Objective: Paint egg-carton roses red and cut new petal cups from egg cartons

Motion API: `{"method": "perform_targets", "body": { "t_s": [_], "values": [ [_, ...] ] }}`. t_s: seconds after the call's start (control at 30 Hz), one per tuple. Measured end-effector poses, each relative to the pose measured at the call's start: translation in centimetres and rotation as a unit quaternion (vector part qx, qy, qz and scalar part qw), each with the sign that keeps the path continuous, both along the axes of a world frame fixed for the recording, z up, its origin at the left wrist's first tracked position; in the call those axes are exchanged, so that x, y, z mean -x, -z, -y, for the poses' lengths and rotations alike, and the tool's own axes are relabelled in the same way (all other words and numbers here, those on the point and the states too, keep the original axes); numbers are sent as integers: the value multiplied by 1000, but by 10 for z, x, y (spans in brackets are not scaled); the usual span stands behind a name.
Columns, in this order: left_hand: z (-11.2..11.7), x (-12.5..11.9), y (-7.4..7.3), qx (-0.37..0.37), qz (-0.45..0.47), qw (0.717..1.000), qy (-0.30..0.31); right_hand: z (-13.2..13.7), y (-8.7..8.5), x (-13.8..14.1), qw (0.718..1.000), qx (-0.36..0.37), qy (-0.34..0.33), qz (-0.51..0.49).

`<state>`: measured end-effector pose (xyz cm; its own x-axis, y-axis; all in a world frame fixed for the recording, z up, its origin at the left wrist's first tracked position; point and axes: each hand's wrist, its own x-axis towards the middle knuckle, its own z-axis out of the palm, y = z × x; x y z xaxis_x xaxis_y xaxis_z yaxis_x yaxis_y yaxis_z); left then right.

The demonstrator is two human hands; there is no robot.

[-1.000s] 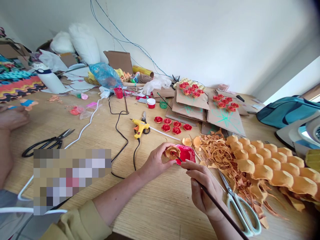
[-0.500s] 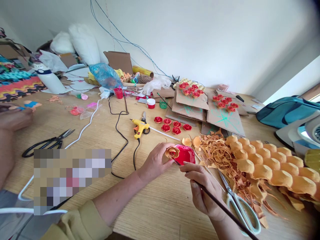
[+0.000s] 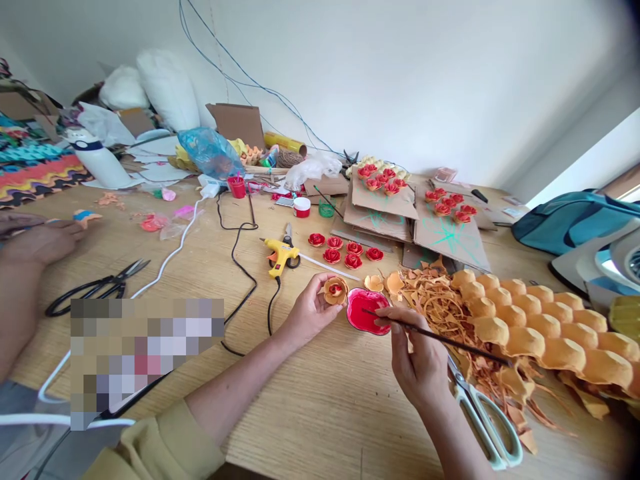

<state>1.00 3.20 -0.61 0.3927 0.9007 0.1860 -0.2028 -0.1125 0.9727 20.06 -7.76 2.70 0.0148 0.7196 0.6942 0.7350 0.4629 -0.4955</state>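
My left hand (image 3: 311, 310) grips an orange egg-carton flower (image 3: 335, 291) whose centre is painted red. Just right of it sits a small dish of red paint (image 3: 369, 311). Pinched in my right hand (image 3: 419, 353) is a dark-handled paintbrush (image 3: 450, 339), its tip down in the paint. Two unpainted petal cups, one a flower-shaped cup (image 3: 373, 284), lie behind the dish. Several red-painted flowers (image 3: 354, 249) stand in a group farther back on the wooden table.
Pale green scissors (image 3: 487, 420) lie beside my right forearm, near orange scraps (image 3: 440, 300) and an egg tray (image 3: 545, 320). A yellow glue gun (image 3: 281, 256) trails its cord at centre. More red flowers (image 3: 385, 180) rest on cardboard. Another person's hands (image 3: 45, 240) work at left, near black scissors (image 3: 100, 287).
My right hand has moved the brush from the flower's centre into the paint dish. My left hand has drawn the flower slightly left and up, off the dish's edge.
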Motion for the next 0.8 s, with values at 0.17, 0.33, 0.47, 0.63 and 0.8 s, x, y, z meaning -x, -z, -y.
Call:
{"method": "perform_targets", "body": {
  "t_s": [0.17, 0.33, 0.47, 0.63, 0.8],
  "values": [
    [2, 1, 6, -78, -52, 995, -24, -1, 1, 0, 999, 14, 17, 45],
    [4, 4, 4, -169, -95, 979, -58, -5, -2, 3, 997, 8, 10, 81],
    [7, 4, -3, -178, -117, 975, -58, -4, -1, 1, 997, -1, 17, 69],
    [9, 4, -3, -166, -137, 975, -49, 1, 0, -2, 999, -10, 29, 30],
    [9, 4, -3, -168, -126, 977, -44, 6, -1, 0, 993, -57, -32, -96]
  ]
}}
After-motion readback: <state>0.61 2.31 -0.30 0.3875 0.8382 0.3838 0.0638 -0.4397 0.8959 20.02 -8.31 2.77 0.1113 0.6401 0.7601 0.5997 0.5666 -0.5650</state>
